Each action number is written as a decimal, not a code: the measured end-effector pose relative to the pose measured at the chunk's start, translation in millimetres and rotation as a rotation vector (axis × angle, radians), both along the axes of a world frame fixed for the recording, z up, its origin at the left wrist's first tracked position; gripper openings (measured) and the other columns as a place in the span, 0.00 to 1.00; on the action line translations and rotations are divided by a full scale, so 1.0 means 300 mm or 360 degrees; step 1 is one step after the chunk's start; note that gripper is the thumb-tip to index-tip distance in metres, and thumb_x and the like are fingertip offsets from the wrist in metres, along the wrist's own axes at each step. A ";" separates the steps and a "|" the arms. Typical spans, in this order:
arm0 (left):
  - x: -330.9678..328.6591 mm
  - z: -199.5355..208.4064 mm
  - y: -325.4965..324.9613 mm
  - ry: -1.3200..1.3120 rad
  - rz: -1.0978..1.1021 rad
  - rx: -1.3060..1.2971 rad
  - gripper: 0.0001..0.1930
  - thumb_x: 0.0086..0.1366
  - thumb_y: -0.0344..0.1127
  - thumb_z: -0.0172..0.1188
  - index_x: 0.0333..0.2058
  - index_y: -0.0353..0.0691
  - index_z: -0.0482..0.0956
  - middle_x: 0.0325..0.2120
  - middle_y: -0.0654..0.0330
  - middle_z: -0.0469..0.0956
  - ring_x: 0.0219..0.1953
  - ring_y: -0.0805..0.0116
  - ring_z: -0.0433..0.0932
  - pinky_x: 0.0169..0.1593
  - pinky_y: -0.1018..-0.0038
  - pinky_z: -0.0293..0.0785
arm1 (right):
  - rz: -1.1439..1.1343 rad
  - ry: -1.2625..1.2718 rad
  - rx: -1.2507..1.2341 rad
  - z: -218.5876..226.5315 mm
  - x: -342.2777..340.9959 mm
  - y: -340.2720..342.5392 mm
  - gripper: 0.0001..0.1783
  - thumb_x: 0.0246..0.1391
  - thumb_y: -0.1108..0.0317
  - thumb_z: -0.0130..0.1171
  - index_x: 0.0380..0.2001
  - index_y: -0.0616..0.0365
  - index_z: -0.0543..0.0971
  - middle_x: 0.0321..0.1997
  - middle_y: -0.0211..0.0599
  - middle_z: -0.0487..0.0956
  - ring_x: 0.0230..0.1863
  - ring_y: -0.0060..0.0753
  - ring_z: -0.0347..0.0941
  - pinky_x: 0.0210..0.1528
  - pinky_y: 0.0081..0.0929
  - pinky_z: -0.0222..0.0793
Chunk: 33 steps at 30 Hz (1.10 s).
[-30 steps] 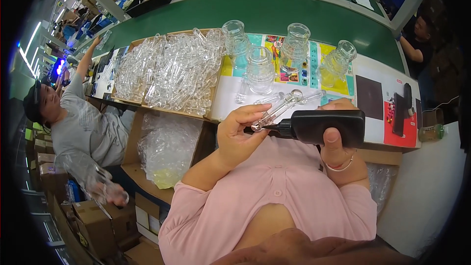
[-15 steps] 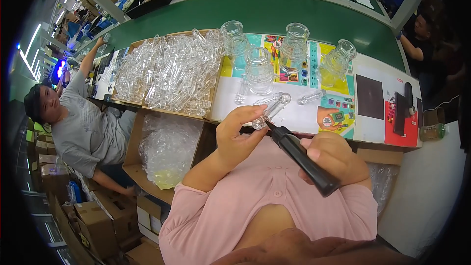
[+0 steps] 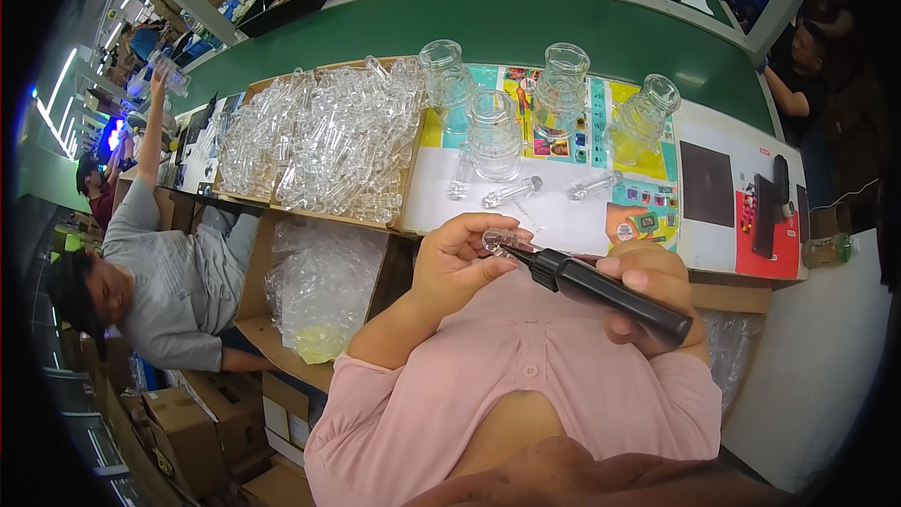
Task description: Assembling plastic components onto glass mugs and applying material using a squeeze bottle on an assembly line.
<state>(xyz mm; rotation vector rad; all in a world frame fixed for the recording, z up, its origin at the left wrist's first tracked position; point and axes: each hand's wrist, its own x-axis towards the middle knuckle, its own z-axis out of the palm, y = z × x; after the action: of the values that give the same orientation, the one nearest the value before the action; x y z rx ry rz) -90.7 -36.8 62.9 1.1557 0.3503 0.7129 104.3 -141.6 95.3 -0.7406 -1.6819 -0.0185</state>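
Close to my chest, my left hand [image 3: 462, 261] pinches a small clear plastic piece [image 3: 497, 240] by its rounded end. My right hand [image 3: 649, 289] is wrapped round a black squeeze bottle [image 3: 615, 293] with a pointed nozzle. The tip of that nozzle meets the rim of the clear piece. Just beyond my hands a clear knobbed stem [image 3: 511, 192] lies on the white sheet, with a similar stem [image 3: 595, 186] to its right. Behind them stand several clear waisted jars, among them a front jar [image 3: 496, 136] and a right-hand jar [image 3: 644, 120].
To my left sits a shallow cardboard tray [image 3: 413, 164] heaped with clear stems. Below it is an open box [image 3: 253, 296] with clear plastic bags. A phone-like black slab [image 3: 765, 216] lies at right. A co-worker in a grey shirt [image 3: 178, 291] is at far left.
The black bottle has swung flatter, its base moving right. The clear piece in my left hand has turned, and a stem now shows on the sheet. The co-worker's arm has risen, holding a clear object.
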 end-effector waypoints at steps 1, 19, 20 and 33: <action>-0.002 0.000 0.002 0.0016 -0.0020 -0.0016 0.21 0.51 0.27 0.63 0.44 0.31 0.68 0.39 0.50 0.75 0.42 0.65 0.75 0.48 0.72 0.70 | 0.0036 -0.0007 0.0017 -0.002 0.003 0.002 0.23 0.44 0.65 0.64 0.39 0.64 0.67 0.33 0.43 0.72 0.27 0.36 0.74 0.24 0.26 0.71; 0.002 -0.037 0.000 -0.0022 0.0221 0.0341 0.20 0.51 0.25 0.62 0.43 0.29 0.67 0.39 0.46 0.74 0.43 0.61 0.75 0.49 0.69 0.71 | 0.0184 -0.0424 0.0388 -0.003 -0.012 0.023 0.17 0.40 0.77 0.56 0.37 0.69 0.68 0.38 0.56 0.72 0.23 0.35 0.70 0.19 0.26 0.64; 0.002 -0.039 0.002 -0.0024 0.0272 0.0451 0.20 0.51 0.24 0.62 0.43 0.29 0.67 0.39 0.46 0.74 0.43 0.61 0.75 0.49 0.69 0.70 | 0.0183 -0.0424 0.0388 -0.004 -0.014 0.022 0.17 0.40 0.77 0.56 0.37 0.69 0.68 0.38 0.56 0.72 0.23 0.35 0.70 0.19 0.26 0.64; -0.004 -0.036 0.024 0.0145 0.0566 0.1311 0.20 0.47 0.18 0.62 0.41 0.31 0.71 0.38 0.48 0.75 0.42 0.61 0.75 0.47 0.71 0.70 | 0.0105 -0.0302 0.0197 0.015 -0.007 0.007 0.19 0.41 0.75 0.59 0.38 0.68 0.68 0.32 0.50 0.74 0.25 0.36 0.72 0.22 0.26 0.68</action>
<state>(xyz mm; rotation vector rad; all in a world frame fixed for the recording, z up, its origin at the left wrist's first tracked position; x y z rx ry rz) -91.8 -29.5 52.2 1.9349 0.3514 1.1751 102.2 -139.5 99.9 -0.6046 -1.8671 -0.1494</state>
